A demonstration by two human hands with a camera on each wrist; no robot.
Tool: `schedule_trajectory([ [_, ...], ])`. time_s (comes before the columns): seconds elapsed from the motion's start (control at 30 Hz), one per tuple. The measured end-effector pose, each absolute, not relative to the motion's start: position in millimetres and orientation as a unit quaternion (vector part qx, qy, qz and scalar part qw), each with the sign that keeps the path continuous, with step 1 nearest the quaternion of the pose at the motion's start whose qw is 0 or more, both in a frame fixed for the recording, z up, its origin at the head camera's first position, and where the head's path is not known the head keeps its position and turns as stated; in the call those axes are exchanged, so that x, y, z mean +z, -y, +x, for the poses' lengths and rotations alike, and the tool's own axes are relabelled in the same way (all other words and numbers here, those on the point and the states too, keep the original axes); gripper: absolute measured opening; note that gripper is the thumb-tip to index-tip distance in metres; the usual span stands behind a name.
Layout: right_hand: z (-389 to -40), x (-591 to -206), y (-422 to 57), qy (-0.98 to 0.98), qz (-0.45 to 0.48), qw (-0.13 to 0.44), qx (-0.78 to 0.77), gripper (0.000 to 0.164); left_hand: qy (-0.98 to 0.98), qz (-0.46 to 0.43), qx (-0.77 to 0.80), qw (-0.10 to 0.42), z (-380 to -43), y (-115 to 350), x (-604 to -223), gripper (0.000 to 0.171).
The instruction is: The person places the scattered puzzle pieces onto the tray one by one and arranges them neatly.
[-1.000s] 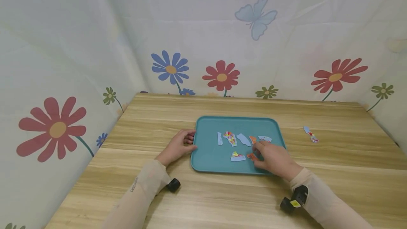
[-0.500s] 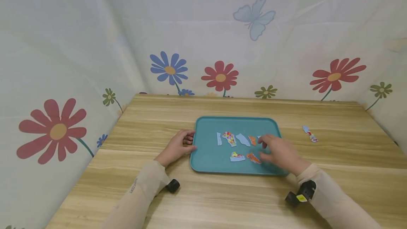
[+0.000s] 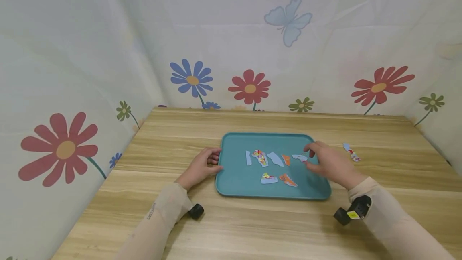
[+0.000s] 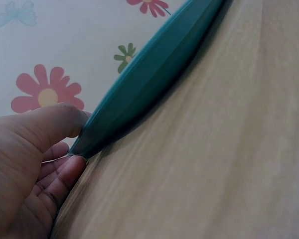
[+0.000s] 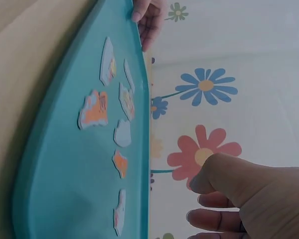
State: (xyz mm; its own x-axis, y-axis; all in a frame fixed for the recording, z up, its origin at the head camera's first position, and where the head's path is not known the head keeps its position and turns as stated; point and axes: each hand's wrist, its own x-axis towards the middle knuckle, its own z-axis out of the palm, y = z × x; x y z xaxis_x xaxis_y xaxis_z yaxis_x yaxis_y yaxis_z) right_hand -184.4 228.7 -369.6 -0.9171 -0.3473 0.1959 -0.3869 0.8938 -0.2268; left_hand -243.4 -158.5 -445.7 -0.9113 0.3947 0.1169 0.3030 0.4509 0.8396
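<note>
In the head view, a teal tray point(image 3: 231, 189) bears several cut puzzle pieces in two rows. My left hand point(image 3: 199, 167) holds the tray's left edge, thumb and fingertips at the rim, other fingers curled. My right hand point(image 3: 330, 163) hovers over the tray's right side, thumb and forefinger apart with nothing between them. Nearest to it lies a pale blue piece point(image 3: 300, 158). Left of that are an orange piece point(image 3: 286, 159), a plain blue piece point(image 3: 276, 159), a multicoloured piece point(image 3: 260, 157) and a narrow strip point(image 3: 248, 158). Below lie a blue-yellow piece point(image 3: 269, 178) and a larger orange piece point(image 3: 288, 179).
A separate blue-and-red piece point(image 3: 351, 152) lies on the wooden table point(image 3: 252, 228) to the right of the tray. A flower-printed cloth point(image 3: 231, 31) hangs behind the table and along its sides.
My right hand has moved off the larger orange piece, to the right and slightly up, uncovering it and the pale blue piece. The left hand stays at the tray's edge.
</note>
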Motion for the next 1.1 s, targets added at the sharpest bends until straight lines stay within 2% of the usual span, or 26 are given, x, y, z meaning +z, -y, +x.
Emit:
schedule_trajectory([
  [0.4,-190,-359,-248,0.977,0.166,0.070,0.115,0.037,-0.850,0.200,0.485,0.056,-244,158,-447,0.058],
  [1.1,-198,-369,-289,0.984,0.120,0.049,0.123,0.038,-0.849,0.199,0.485,0.059,-242,158,-445,0.058],
])
